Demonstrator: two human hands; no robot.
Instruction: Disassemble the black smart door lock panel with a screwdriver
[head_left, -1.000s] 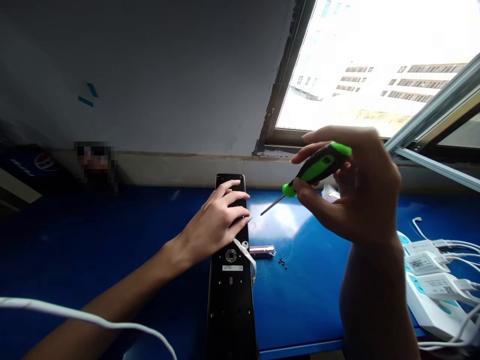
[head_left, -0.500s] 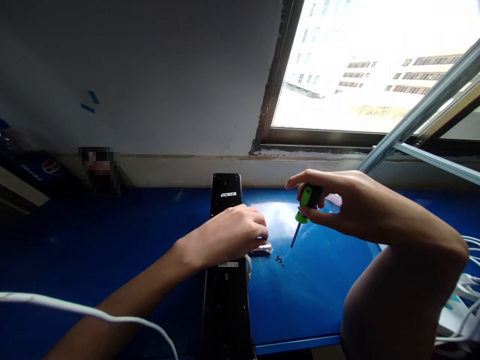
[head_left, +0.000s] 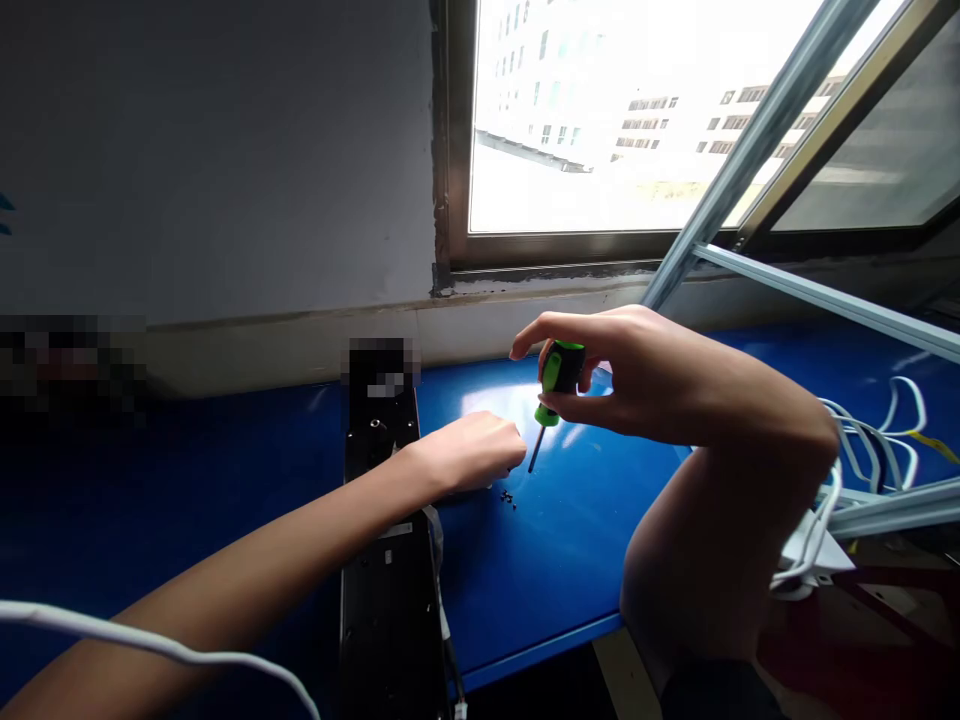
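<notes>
Green-and-black screwdriver (head_left: 561,372) pinched in the right hand (head_left: 630,375), grip pressed tight around the handle, thin shaft angled down at the blue desk (head_left: 570,540); left hand (head_left: 469,452) low over the desk, fingers bunched, grip honestly hard to call since anything under the palm stays hidden, just beside a few tiny black screws (head_left: 508,498) and overlapping the edge of a long black door-lock panel (head_left: 386,610) lying flat, then a tangle of white cables (head_left: 870,450) off to the right, bright window (head_left: 585,120) beyond
</notes>
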